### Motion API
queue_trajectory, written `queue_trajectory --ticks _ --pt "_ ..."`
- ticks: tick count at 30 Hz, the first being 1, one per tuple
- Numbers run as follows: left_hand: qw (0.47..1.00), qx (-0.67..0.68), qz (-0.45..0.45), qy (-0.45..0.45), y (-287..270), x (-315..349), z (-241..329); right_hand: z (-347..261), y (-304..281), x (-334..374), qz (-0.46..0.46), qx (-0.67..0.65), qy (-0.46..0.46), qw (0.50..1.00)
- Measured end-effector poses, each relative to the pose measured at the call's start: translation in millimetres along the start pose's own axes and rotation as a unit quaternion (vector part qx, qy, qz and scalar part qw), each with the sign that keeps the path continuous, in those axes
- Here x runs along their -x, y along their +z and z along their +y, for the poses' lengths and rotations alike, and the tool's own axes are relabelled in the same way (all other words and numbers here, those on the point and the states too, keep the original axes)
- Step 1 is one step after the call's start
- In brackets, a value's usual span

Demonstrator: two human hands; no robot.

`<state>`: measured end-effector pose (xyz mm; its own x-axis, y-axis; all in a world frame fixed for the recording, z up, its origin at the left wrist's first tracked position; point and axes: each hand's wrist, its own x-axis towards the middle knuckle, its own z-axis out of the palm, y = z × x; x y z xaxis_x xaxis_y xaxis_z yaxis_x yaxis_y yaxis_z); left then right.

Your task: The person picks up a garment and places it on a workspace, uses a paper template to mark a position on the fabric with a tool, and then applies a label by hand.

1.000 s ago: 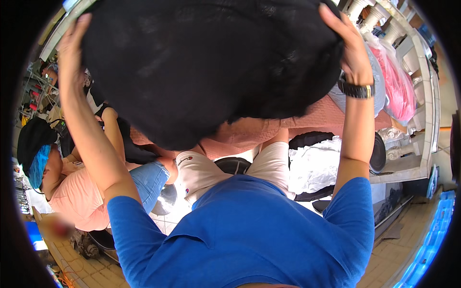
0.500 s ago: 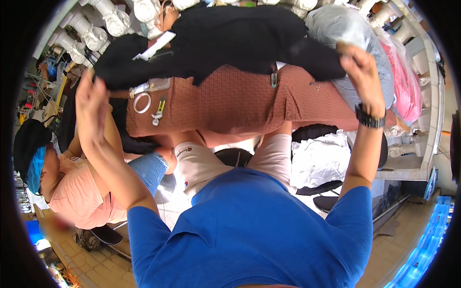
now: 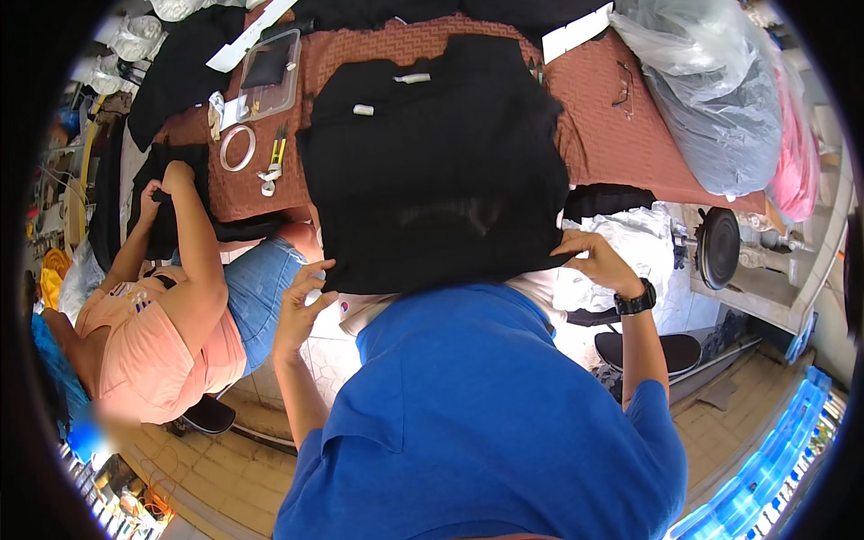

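Note:
A black garment [image 3: 432, 171], seemingly a knitted top, lies spread flat, its near edge hanging over the table's front above my lap. Two small white tags or labels show near its far edge. At the near right corner, my right hand [image 3: 598, 261] pinches the cloth between thumb and fingers; a black watch is on that wrist. My left hand [image 3: 304, 306] is at the near left corner, thumb and fingers apart, with the fingertips at the cloth's edge.
On the brown-covered table [image 3: 594, 135] are a clear plastic box [image 3: 272, 76], a white tape ring [image 3: 238, 148], yellow-handled snips [image 3: 277, 153] and glasses [image 3: 623, 90]. Grey plastic bags [image 3: 711, 99] stand right. At left, a person in a peach shirt [image 3: 153, 351] handles black cloth.
Both hands have come down and inward from wide apart. The black garment, held up over the table's far side before, now lies spread in front of me.

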<state>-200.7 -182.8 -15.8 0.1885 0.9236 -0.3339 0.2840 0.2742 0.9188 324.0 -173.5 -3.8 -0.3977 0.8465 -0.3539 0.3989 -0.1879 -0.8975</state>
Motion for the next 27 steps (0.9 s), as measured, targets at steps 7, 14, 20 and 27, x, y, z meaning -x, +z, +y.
queue_trajectory --ticks 7,14,20,27 --pt "0.997 -0.019 0.053 -0.047 -11 -6 -48 20 20 -11 0.153 0.071 0.007 0.986" --pt "0.869 -0.256 0.239 0.351 34 -183 92 -51 -3 -157 0.386 0.197 -0.218 0.874" --pt "0.895 -0.38 0.152 0.179 17 -311 70 -29 -47 -286 0.446 0.388 -0.098 0.8" --pt "0.893 -0.296 0.283 0.186 8 -321 80 -33 -64 -306 0.498 0.302 -0.219 0.783"
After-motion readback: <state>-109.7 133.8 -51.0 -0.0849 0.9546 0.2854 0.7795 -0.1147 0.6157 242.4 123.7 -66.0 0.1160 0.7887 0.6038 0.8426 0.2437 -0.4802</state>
